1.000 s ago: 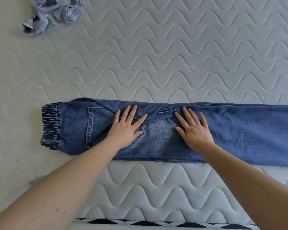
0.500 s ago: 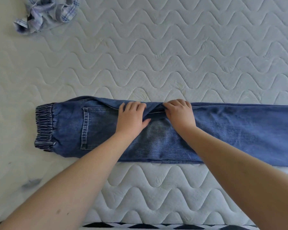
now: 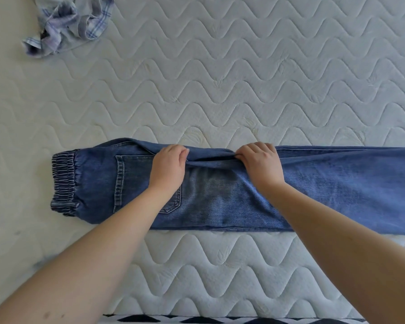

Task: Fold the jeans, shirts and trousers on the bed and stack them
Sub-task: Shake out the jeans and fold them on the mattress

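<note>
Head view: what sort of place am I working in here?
Most likely a bedroom, on a bare bed. The surface is a white quilted mattress with no sheet, blue jeans lie flat across it under both hands, and a crumpled plaid shirt lies at the far left.

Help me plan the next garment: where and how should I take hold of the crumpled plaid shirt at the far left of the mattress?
The plaid shirt lies bunched, partly cut off by the top edge of the view. I would probably reach in from its near right side and pinch the raised checked fold there, since that ridge stands up from the mattress and gives the fingers something to close on. Collar and sleeves cannot be made out.
</note>
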Demonstrator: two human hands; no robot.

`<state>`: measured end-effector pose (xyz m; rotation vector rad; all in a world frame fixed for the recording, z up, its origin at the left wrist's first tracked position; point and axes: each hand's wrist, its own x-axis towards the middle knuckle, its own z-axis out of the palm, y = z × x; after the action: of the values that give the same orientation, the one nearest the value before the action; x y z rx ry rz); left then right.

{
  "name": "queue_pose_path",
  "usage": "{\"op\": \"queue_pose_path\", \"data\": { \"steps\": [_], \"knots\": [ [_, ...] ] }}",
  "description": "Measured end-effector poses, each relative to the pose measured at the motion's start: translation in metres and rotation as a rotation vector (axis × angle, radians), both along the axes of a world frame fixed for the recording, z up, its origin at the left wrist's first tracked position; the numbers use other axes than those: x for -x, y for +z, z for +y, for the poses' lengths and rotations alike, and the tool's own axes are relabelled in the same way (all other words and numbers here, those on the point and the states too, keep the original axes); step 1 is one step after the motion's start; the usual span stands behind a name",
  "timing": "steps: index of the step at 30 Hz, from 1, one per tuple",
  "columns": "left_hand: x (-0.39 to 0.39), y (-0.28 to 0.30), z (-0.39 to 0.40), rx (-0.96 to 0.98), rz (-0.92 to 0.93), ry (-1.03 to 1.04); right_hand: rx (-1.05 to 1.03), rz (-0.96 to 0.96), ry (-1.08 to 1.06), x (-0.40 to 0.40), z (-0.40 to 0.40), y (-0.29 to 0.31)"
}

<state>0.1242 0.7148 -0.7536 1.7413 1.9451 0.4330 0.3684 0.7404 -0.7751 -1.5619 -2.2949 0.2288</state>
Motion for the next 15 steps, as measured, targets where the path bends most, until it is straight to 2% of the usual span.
{"op": "queue_pose_path", "data": {
  "steps": [3,6,10,15],
  "knots": [
    [-0.002,0.001,-0.006,-0.005,-0.090,0.020,-0.014,0.017,-0.007,0.001,-0.006,-0.002],
    [-0.004,0.000,-0.017,-0.072,-0.074,-0.054,0.000,0.036,0.008,-0.002,-0.009,-0.007],
    [0.001,-0.022,-0.040,-0.144,0.178,-0.362,0.027,0.039,0.054,-0.011,-0.023,-0.017],
    [0.004,-0.044,-0.068,-0.085,0.348,-0.471,0.155,-0.093,0.017,-0.021,-0.048,-0.030]
  ]
}}
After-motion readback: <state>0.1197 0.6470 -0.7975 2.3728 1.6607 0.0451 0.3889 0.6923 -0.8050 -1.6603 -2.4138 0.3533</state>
